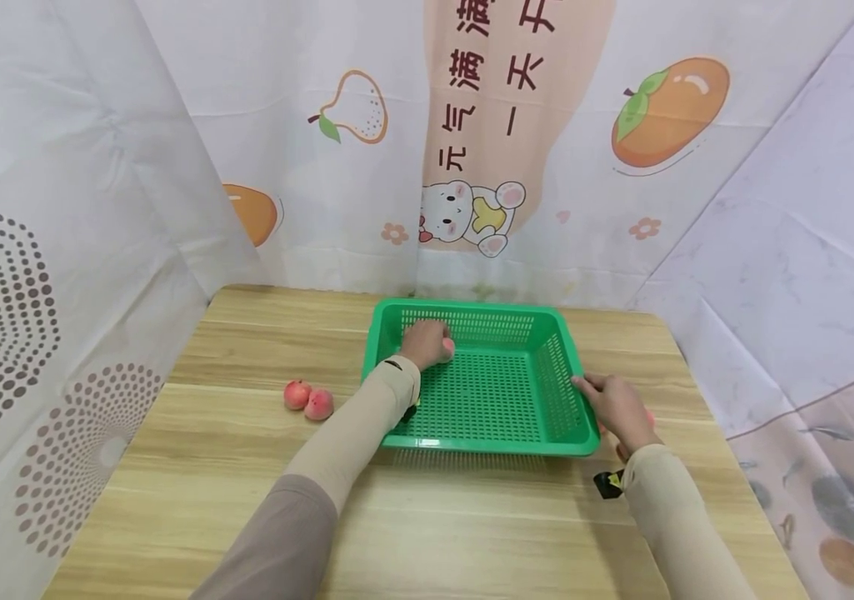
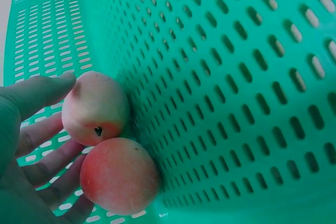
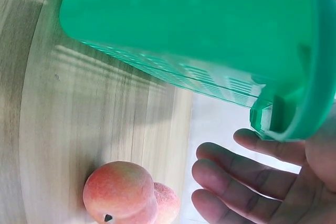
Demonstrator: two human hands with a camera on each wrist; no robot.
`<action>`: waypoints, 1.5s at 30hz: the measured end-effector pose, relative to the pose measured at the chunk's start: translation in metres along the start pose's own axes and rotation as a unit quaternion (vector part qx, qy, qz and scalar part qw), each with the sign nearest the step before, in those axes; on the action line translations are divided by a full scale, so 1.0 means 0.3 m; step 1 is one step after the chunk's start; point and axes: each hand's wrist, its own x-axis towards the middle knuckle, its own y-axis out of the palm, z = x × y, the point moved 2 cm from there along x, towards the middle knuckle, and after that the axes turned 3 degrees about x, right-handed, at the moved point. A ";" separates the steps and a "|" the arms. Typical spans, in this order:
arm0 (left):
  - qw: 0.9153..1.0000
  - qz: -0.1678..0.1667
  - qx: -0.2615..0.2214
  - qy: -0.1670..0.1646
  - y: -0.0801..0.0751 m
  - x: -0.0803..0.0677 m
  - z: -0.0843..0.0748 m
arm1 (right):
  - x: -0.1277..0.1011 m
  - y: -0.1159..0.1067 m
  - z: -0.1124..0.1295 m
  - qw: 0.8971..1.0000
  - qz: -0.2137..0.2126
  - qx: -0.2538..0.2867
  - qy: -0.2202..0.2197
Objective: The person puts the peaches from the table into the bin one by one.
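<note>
A green plastic basket [image 1: 464, 446] with slotted sides stands on the wooden table. Inside its left end, my left hand [image 1: 422, 343] holds two pink peaches, the fingers cupped behind them and the thumb against the upper peach [image 2: 95, 109]. The lower peach [image 2: 121, 177] lies against it, close to the basket wall. My right hand [image 1: 619, 407] is at the basket's right rim, thumb over the edge; its other fingers [image 3: 247, 174] spread below the rim. Under that hand, two more peaches [image 3: 119, 191] sit on the table, partly hidden in the head view.
Left of the basket, a pair of peaches [image 1: 297, 394] touch each other on the table [image 1: 232, 467]. A printed white curtain [image 1: 307, 208] hangs behind the table's back edge, with more cloth at both sides. A small black device [image 1: 608, 484] is at the right wrist.
</note>
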 end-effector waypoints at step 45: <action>0.994 0.071 -0.081 -0.022 -0.162 -0.073 -0.027 | 0.007 0.005 -0.004 1.000 -0.013 -0.006 -0.028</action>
